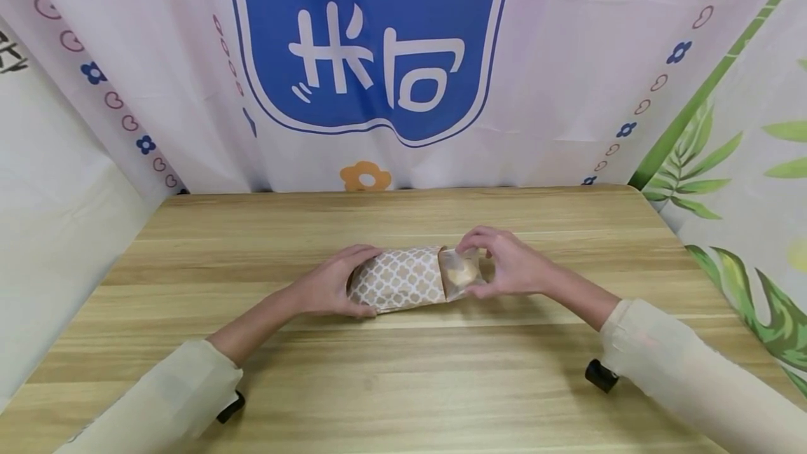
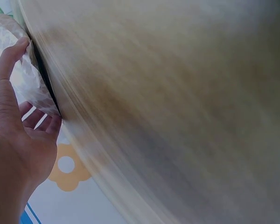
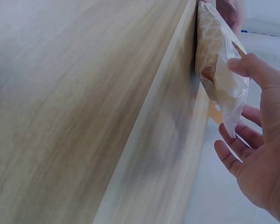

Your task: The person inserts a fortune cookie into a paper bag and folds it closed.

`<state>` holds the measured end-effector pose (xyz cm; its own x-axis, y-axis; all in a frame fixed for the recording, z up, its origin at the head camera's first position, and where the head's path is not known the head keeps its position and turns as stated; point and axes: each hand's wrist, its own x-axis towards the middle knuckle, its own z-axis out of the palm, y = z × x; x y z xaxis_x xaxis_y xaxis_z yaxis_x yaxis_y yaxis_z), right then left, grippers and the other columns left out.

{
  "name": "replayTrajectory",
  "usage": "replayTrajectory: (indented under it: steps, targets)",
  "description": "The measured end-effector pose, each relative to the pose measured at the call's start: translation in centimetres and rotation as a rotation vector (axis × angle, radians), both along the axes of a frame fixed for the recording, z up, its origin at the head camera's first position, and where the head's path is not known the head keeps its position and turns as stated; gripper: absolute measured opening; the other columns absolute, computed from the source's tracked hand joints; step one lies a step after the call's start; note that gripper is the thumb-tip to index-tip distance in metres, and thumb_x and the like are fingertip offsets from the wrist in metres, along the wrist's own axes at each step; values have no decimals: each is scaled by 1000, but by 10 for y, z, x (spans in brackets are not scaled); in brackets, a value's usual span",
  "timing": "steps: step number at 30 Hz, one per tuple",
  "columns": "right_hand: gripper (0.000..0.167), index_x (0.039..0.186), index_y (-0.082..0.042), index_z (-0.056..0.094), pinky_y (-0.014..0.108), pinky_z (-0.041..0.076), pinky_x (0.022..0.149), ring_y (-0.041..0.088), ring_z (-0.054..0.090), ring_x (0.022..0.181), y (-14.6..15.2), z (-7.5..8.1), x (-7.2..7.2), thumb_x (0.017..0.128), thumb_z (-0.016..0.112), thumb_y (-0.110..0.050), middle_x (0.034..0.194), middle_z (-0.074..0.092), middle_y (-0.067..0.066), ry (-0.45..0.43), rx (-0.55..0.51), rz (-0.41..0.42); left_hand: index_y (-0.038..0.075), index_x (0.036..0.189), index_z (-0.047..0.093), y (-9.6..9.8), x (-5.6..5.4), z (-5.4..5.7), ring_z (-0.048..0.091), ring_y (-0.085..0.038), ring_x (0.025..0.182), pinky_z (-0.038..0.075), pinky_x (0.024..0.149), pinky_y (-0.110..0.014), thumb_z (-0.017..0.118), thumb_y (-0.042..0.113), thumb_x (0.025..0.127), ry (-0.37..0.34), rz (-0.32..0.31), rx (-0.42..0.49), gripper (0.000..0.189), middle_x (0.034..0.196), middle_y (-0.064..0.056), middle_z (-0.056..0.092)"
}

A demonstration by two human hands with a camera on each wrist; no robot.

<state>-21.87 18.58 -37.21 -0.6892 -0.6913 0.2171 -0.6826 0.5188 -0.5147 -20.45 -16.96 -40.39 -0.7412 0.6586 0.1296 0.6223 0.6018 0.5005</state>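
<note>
A paper bag (image 1: 398, 277) with a white and tan lattice pattern lies on its side on the table. From its right-hand opening sticks out a clear plastic packet (image 1: 462, 273) with a pale yellowish item inside; the rest of the packet is hidden in the bag. My left hand (image 1: 334, 284) holds the bag's left end, thumb at the near edge and fingers at the far edge. With thumb and fingertips my right hand (image 1: 507, 263) grips the packet's outer end. The right wrist view shows the thumb on the wrapper (image 3: 233, 88), with the fingers on its other side.
The wood-grain table (image 1: 403, 377) reaches back to a printed curtain (image 1: 536, 90) with a blue sign. A leaf-patterned cloth (image 1: 744, 230) hangs at the right, a white cloth (image 1: 57, 181) at the left. Dark devices (image 1: 601, 375) sit under both sleeves.
</note>
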Motion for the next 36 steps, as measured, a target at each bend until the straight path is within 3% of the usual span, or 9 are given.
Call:
replayTrajectory:
  steps: [5,9,22,36]
  targets:
    - [54,117,0,70,50,59,84,31,65,108,-1,1,-3,71,89,-20,120,68,14,9,2,0,-1,153,45,0,-1,-1,47,-39,141,42,114,-58,92,41,73,6,-2,-1,101,154,-20,48]
    - [54,117,1,70,51,58,90,33,65,109,-1,1,-4,71,89,-20,119,68,14,15,23,-1,-1,153,45,0,-1,-1,46,-39,141,42,115,-58,92,41,74,0,-3,-3,101,154,-20,47]
    - [60,123,3,69,50,55,101,35,62,117,0,9,1,72,90,-20,125,65,16,3,185,-79,-2,153,45,0,-1,-1,45,-41,142,42,114,-59,92,40,74,-10,-4,-5,101,154,-22,46]
    - [60,123,2,69,47,56,99,34,63,117,-7,8,1,72,90,-22,125,65,17,45,158,-66,-3,153,44,3,-1,0,45,-41,142,41,115,-58,92,39,74,-4,-4,-19,102,154,-23,46]
